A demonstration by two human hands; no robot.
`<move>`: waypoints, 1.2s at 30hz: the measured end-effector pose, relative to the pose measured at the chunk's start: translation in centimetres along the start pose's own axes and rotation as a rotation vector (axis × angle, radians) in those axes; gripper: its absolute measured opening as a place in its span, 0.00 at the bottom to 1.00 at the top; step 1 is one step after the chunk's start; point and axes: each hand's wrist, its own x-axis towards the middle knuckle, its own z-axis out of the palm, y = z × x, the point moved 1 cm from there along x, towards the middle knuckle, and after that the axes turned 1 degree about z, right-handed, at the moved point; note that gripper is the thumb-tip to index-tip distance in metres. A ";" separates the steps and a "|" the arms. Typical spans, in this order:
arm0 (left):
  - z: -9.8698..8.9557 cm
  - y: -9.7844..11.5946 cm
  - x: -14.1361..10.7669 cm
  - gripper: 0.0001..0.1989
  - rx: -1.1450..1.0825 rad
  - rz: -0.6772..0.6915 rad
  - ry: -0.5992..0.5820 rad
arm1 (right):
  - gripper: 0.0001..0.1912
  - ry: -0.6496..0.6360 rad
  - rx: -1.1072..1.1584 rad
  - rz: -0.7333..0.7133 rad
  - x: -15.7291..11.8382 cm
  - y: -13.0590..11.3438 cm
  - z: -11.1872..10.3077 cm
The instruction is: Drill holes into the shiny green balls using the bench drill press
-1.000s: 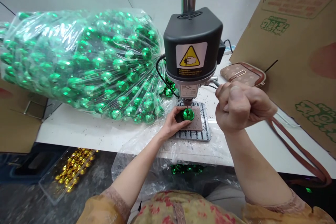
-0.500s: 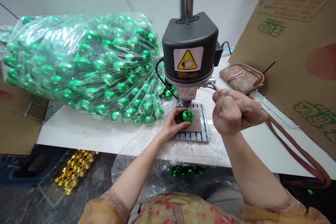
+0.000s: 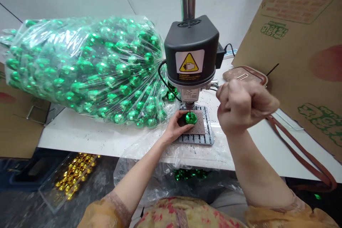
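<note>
Between its thumb and fingers, my left hand (image 3: pixel 176 127) grips a shiny green faceted ball (image 3: pixel 191 118), which rests on a brown square pad (image 3: pixel 200 127) over the slotted metal base (image 3: pixel 209 139). The black drill press (image 3: pixel 191 50) stands above, its chuck (image 3: pixel 189 105) just over the ball. A dark hole shows in the ball's top. To the right of the press, my right hand (image 3: pixel 237 105) is closed round the press's lever (image 3: pixel 215 85), most of which the fingers hide.
A clear bag of green balls (image 3: pixel 88 67) fills the table's left side. Cardboard boxes (image 3: pixel 301 60) stand at the right and left edges. A patterned purse (image 3: pixel 247 73) lies behind my right hand. Gold balls (image 3: pixel 76 174) sit in a clear bin below.
My right hand has risen slightly with the lever and shifted a little right. The drill has lifted from the ball, showing its hole. My left hand keeps the ball in place.
</note>
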 end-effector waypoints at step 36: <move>-6.0 -0.1 9.2 0.12 0.720 0.090 0.204 | 0.23 0.021 0.011 0.232 3.4 -0.4 1.4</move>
